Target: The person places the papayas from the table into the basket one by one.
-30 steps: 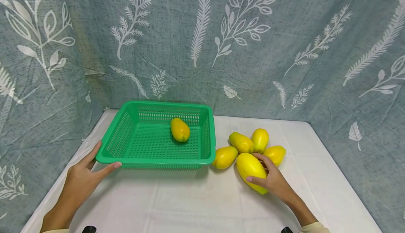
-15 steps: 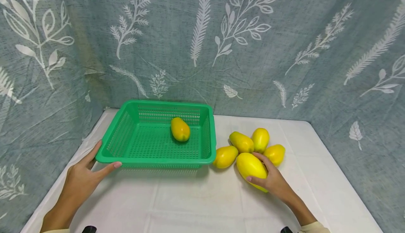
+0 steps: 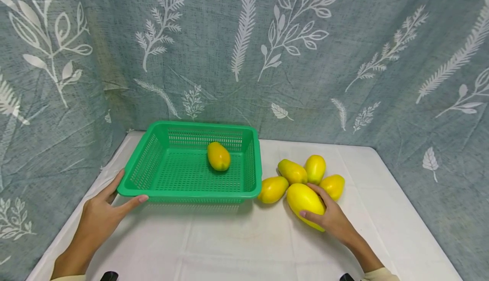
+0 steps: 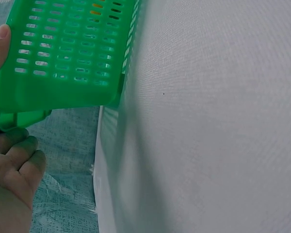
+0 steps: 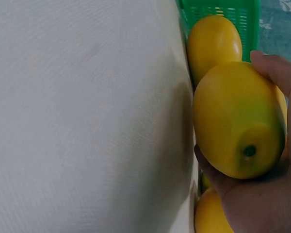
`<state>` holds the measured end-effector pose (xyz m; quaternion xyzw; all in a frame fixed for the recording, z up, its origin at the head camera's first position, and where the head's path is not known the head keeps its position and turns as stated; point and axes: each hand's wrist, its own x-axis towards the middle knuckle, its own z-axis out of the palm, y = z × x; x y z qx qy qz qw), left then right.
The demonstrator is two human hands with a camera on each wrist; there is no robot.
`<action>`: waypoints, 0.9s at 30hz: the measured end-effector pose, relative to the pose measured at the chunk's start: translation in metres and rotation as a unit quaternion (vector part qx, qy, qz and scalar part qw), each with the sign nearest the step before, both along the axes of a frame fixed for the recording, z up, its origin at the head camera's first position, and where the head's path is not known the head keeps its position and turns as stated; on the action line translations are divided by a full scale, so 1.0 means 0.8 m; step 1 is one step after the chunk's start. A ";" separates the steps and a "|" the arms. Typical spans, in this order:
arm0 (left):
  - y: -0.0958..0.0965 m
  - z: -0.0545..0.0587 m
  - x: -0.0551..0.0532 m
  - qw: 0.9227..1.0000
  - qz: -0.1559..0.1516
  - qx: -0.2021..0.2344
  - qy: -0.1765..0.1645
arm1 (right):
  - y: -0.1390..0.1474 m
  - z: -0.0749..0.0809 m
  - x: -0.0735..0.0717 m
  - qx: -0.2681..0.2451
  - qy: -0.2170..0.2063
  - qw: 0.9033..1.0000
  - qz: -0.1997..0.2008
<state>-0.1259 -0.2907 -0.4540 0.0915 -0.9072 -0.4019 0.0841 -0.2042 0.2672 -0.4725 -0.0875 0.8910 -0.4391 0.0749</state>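
Observation:
In the head view my left hand (image 3: 101, 213) grips the near left corner of a green plastic basket (image 3: 195, 194). The thumb lies at its front rim, and in the left wrist view curled fingers (image 4: 26, 158) show beside the rim. One yellow papaya (image 3: 219, 156) lies inside the basket, towards its right side. My right hand (image 3: 330, 213) holds a larger yellow papaya (image 3: 304, 202), thumb on the near side and fingers around the far side. The right wrist view shows the stem end of this held papaya (image 5: 237, 121); part of my fingers is hidden behind it.
Several more papayas lie close around the right hand: one papaya (image 3: 273, 189) beside the basket, others behind and to the right (image 3: 332, 186). A white cloth (image 3: 229, 247) covers the table. Patterned grey-green curtains (image 3: 214, 60) hang behind and at both sides.
The head view has shifted very slightly. The larger papaya's near end has turned a little to the right and up in my right hand; my left hand keeps its place on the basket.

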 end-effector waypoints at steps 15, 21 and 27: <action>-0.003 0.000 -0.001 1.000 0.001 -0.013 0.006 | 0.000 0.020 -0.004 -0.042 0.020 0.999 -0.001; -0.001 -0.002 0.000 1.000 -0.001 -0.008 0.015 | -0.007 0.029 -0.006 -0.065 0.033 0.997 0.009; -0.001 -0.002 0.000 1.000 -0.002 -0.003 0.019 | -0.020 0.040 -0.011 -0.082 0.047 0.995 0.022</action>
